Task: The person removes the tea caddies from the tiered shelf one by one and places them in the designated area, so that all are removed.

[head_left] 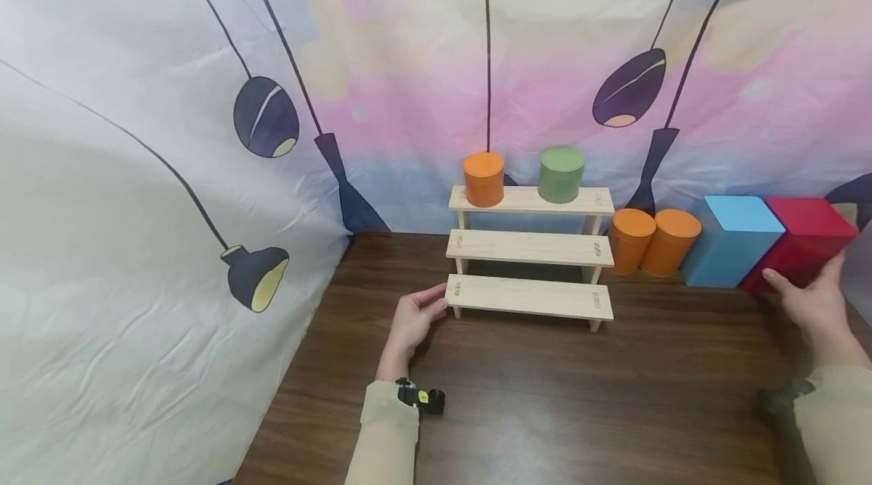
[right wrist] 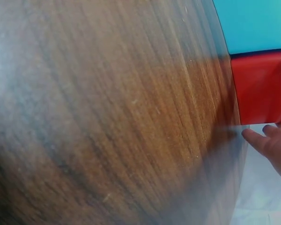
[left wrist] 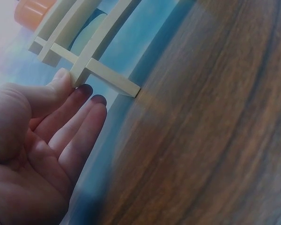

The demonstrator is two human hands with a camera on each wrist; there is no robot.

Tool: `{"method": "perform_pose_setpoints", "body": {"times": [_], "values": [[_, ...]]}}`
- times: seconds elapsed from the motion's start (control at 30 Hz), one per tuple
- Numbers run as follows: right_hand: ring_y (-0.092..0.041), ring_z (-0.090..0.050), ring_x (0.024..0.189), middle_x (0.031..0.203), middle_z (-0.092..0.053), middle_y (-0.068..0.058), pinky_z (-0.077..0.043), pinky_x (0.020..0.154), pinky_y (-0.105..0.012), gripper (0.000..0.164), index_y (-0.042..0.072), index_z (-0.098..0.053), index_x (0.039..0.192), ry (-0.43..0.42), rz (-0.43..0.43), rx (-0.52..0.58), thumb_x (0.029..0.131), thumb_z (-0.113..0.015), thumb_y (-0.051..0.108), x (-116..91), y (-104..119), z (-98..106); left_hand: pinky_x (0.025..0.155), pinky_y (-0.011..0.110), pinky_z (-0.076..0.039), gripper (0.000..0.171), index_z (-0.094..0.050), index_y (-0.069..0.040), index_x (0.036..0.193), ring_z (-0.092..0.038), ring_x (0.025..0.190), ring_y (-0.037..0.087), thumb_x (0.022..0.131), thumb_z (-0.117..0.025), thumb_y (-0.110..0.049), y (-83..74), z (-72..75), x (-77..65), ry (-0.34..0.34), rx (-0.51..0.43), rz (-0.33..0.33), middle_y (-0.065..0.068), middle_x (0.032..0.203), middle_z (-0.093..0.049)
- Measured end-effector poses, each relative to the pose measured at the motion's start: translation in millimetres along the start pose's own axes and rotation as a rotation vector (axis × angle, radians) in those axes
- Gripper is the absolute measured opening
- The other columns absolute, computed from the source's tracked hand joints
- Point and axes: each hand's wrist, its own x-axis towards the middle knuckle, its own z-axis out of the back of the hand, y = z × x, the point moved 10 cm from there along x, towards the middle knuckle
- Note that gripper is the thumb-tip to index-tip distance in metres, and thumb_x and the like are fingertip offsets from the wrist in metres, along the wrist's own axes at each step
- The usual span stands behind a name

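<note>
A three-step wooden display stand [head_left: 530, 297] stands on the brown table. My left hand [head_left: 414, 321] pinches the left end of its lowest step; in the left wrist view the thumb [left wrist: 61, 80] lies on top and the fingers reach underneath. On the top step sit an orange round tin [head_left: 484, 181] and a green round tin [head_left: 562, 176], set apart. At the right, my right hand [head_left: 816, 303] holds a red box [head_left: 807, 239], thumb on its front and fingers along its right side. This red box leans close against a light blue box [head_left: 737, 243].
Two more orange tins [head_left: 631, 241] stand side by side between the stand and the blue box. A printed cloth backdrop [head_left: 409, 76] with painted lamps hangs behind and along the left. Bare dark wood tabletop [head_left: 531, 402] lies in front of the stand.
</note>
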Motion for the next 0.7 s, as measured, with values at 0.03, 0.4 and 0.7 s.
{"method": "perform_pose_setpoints", "body": {"times": [0.03, 0.4, 0.7], "values": [[-0.040, 0.006, 0.163, 0.178, 0.006, -0.019, -0.002, 0.129, -0.060, 0.093, 0.039, 0.017, 0.168, -0.001, 0.002, 0.001, 0.111, -0.053, 0.019, 0, 0, 0, 0.094, 0.033, -0.062, 0.033, -0.073, -0.002, 0.136, -0.072, 0.119, 0.028, 0.102, -0.072, -0.004, -0.5, 0.2, -0.4, 0.001, 0.002, -0.001, 0.019, 0.140, -0.068], [-0.027, -0.009, 0.164, 0.180, -0.007, -0.006, -0.015, 0.131, -0.047, 0.083, 0.038, 0.002, 0.171, -0.101, -0.128, 0.061, 0.111, -0.055, 0.027, -9, -11, 6, 0.095, 0.034, -0.062, 0.033, -0.073, -0.001, 0.136, -0.071, 0.122, 0.030, 0.103, -0.071, -0.004, 0.3, -0.5, -0.7, 0.011, 0.002, -0.013, 0.019, 0.141, -0.068], [-0.015, -0.008, 0.164, 0.180, -0.008, 0.004, -0.016, 0.131, -0.034, 0.078, 0.035, -0.003, 0.173, -0.219, -0.217, 0.114, 0.112, -0.051, 0.028, -33, -5, 20, 0.095, 0.033, -0.062, 0.034, -0.073, -0.003, 0.136, -0.071, 0.121, 0.028, 0.103, -0.072, -0.005, 0.7, 1.2, -1.2, 0.010, 0.005, -0.005, 0.017, 0.141, -0.068]]}}
